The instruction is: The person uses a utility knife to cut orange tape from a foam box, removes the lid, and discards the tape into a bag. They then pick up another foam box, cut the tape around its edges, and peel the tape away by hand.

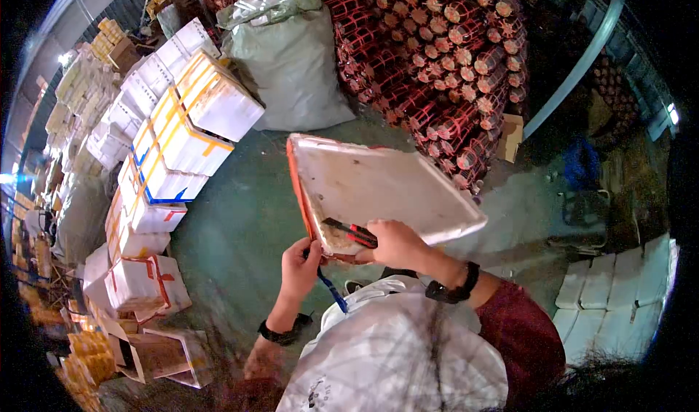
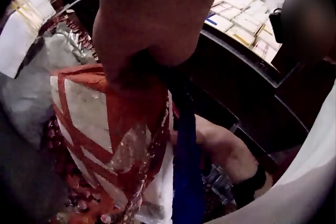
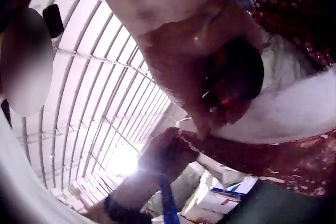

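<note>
A white foam box lid, its inner face stained, is held tilted before the person's body. Red tape covers its left edge, and in the left wrist view the same tape crosses its outer side. At the near corner the left hand pinches a strip of blue tape, whose free end hangs down. The right hand grips a red-and-black utility knife at the lid's near edge, the knife pointing left over the lid. Its fingers partly hide the handle.
Taped white foam boxes are stacked on the left, more foam boxes at the lower right. A big white sack stands ahead beside piled red net bags. An opened box lies at the lower left on the green floor.
</note>
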Available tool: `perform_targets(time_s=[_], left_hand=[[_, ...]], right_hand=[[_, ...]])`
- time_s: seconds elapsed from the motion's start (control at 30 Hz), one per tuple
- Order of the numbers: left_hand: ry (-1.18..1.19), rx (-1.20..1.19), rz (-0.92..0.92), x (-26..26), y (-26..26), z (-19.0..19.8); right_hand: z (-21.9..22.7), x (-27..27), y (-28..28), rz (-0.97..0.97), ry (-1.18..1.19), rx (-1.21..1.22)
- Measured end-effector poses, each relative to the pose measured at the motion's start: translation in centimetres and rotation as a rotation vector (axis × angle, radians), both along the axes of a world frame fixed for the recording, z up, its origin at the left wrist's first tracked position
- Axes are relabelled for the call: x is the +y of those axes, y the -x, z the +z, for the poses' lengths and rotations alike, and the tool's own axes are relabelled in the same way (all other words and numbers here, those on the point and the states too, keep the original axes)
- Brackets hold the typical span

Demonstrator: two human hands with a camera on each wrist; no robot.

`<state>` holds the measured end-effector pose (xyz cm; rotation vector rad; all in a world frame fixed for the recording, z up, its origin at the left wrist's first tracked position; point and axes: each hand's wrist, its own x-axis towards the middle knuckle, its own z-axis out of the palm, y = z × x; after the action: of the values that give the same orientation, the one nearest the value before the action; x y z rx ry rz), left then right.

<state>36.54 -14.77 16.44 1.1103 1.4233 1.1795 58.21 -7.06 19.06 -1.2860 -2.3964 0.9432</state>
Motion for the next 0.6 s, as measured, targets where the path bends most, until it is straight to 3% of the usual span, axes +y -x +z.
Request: perform_targets(time_s=[0.03,0.17,0.3,0.4,0.5,0.6], left_hand=[[-0.025,0.015,-0.009,0.1,-0.1,-0.6],[-0.064,0.089,-0.003,0.1,-1.5,-1.4],[-0.104,0.110,0.013,0.5,-2.5,-1.2],[-0.108,0.115,-0.032,0.5,-2.0,-2.4],[-0.048,0.066,-0.053,0.4,-2.0,-2.0],[-0.005,0.132,-0.070,0.3,-2.3,-1.5]], right_hand=[[0.2,-0.5,0.2,0.034,-0.042,0.071],[1.6,-1.2,1.7,-0.158,0.419,0.255],[0.2,-1.7,1.7,-0.228,0.352,0.255],[0.8,-1.1,1.2,-0.240,0.666,0.292],[0.4,-1.0,1.3,-0.179,0.393,0.221],[-0.7,-0.5,0.7,-0.083,0.453,0.273]])
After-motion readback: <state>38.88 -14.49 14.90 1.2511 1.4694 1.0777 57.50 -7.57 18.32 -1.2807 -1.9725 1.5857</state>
